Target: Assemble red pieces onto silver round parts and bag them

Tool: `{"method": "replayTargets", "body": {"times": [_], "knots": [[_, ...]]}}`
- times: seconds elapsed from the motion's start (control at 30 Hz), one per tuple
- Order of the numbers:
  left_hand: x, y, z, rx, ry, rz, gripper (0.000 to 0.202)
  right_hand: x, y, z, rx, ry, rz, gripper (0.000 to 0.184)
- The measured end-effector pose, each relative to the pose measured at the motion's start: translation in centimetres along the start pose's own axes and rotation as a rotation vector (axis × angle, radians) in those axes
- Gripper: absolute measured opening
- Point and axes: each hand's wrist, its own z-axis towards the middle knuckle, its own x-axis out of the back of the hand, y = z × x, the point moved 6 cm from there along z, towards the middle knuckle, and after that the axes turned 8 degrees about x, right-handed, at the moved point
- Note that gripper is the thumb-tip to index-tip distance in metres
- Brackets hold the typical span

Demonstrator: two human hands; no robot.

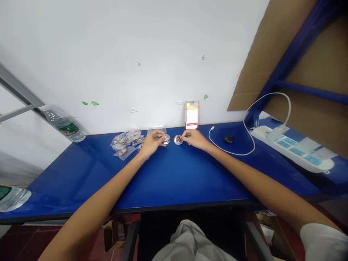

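Observation:
My left hand [152,143] pinches the edge of a small, shiny round disc [166,139] between thumb and fingers. Just right of it is a second round disc [177,140] with a red mark at its centre, its right edge in the fingertips of my right hand [194,138]. A narrow gap separates the two discs, both held low over the blue table [176,177]. Beside my left hand lies a pile of small clear bags [126,141] with round, red-marked pieces inside. My left hand partly hides the bags nearest to it.
A phone [191,116] leans upright against the white wall behind my right hand. On the right are a white cable [239,154], a black mouse-like object [229,139] and a power strip [293,148]. Water bottles [65,125] stand at the left.

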Motion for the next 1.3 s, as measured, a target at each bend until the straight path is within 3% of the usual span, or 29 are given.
{"method": "replayTargets", "body": {"times": [0.1, 0.23, 0.37, 0.47, 0.67, 0.9, 1.03, 1.13, 1.3], "knots": [[-0.3, 0.3, -0.6, 0.040, -0.030, -0.085, 0.050, 0.2, -0.8, -0.1, 0.125, 0.029, -0.268, 0.015], [-1.2, 0.7, -1.3, 0.061, -0.122, -0.226, 0.048, 0.0, -2.2, -0.6, 0.203, 0.084, -0.371, 0.014], [-1.7, 0.9, -1.6, 0.062, -0.181, -0.355, 0.044, -0.8, -4.5, -1.1, 0.320, 0.065, -0.167, 0.020], [-2.0, 0.8, -1.7, 0.056, -0.198, -0.392, 0.045, -1.6, -5.6, -1.5, 0.320, 0.031, 0.058, 0.022], [-2.4, 0.8, -2.0, -0.020, -0.167, -0.301, 0.044, -2.4, -6.1, -2.0, 0.324, 0.065, 0.178, 0.026], [-3.2, 1.9, -2.9, -0.074, -0.149, -0.209, 0.042, -2.7, -5.7, -2.5, 0.285, 0.207, 0.177, 0.024], [-3.4, 2.4, -3.2, -0.051, -0.205, -0.197, 0.037, -2.4, -6.3, -2.6, 0.308, 0.206, 0.083, 0.013], [-3.6, 2.7, -3.3, -0.050, -0.275, -0.138, 0.049, -2.1, -6.7, -2.6, 0.327, 0.176, 0.024, 0.010], [-3.4, 2.6, -3.0, -0.047, -0.241, -0.030, 0.055, -2.2, -7.4, -2.8, 0.369, 0.119, -0.044, 0.011]]}}
